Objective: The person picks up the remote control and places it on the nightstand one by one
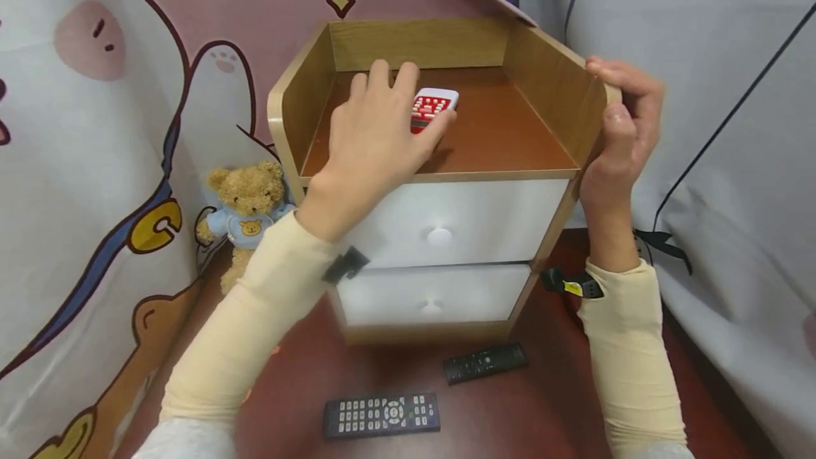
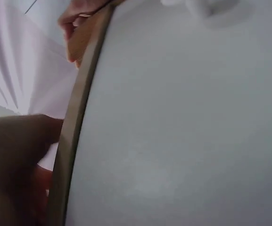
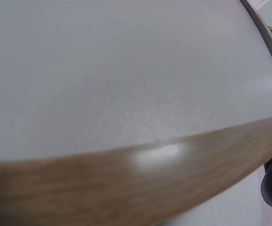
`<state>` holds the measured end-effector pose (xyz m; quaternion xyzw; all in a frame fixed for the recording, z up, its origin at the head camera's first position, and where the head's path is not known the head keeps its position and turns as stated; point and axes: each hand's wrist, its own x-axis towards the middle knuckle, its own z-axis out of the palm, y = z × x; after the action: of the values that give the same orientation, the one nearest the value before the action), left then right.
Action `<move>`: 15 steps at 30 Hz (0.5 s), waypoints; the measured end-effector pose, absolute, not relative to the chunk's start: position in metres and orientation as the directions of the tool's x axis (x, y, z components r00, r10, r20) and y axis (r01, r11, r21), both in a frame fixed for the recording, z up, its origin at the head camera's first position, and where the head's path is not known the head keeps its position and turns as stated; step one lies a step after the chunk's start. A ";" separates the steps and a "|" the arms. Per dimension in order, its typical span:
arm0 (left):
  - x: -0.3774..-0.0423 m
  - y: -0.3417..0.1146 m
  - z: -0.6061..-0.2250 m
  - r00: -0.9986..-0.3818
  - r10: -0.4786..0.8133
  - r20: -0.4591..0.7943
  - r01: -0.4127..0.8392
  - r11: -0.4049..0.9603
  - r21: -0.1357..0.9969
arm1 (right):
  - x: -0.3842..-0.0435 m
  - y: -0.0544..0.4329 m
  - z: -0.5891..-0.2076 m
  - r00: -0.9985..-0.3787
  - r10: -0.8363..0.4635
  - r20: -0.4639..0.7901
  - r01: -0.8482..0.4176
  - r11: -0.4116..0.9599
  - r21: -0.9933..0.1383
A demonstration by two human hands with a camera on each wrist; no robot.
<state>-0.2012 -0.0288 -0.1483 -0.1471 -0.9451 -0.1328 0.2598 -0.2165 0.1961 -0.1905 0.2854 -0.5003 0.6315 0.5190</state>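
My left hand (image 1: 376,126) reaches over the cabinet top and grips a red-and-white device with white keys (image 1: 431,106), perhaps a calculator. Its thumb is at the device's right edge and the fingers at the left; the palm hides the lower part. My right hand (image 1: 621,122) grips the front end of the cabinet's raised right side panel (image 1: 561,83), thumb on the near side. The left wrist view shows the dark left hand (image 2: 18,155) behind the cabinet's edge. The right wrist view holds only the white drawer front (image 3: 126,80) and wood trim (image 3: 126,183).
The small wooden cabinet (image 1: 554,232) has two white drawers with knobs, both closed. A teddy bear (image 1: 248,197) in a blue top sits at its left. Two black remotes (image 1: 382,416), one farther right (image 1: 486,363), lie on the red-brown surface before it. Printed curtains hang behind.
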 end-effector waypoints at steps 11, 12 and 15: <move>-0.188 -0.046 -0.184 -0.306 0.315 0.898 0.873 0.470 0.132 | -0.212 0.194 -0.188 -0.311 0.385 0.869 -0.935 0.040 -0.353; -0.186 -0.046 -0.188 -0.242 0.331 0.912 0.904 0.418 0.088 | -0.212 0.194 -0.188 -0.311 0.385 0.869 -0.935 0.042 -0.353; -0.181 -0.044 -0.201 -0.084 0.383 0.920 0.963 0.269 -0.024 | -0.211 0.193 -0.188 -0.312 0.382 0.870 -0.933 0.049 -0.356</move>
<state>-0.1810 -0.0444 -0.2015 -0.5095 -0.6603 -0.3256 0.4455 -0.2111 0.1935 -0.1878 0.2730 -0.5050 0.6333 0.5191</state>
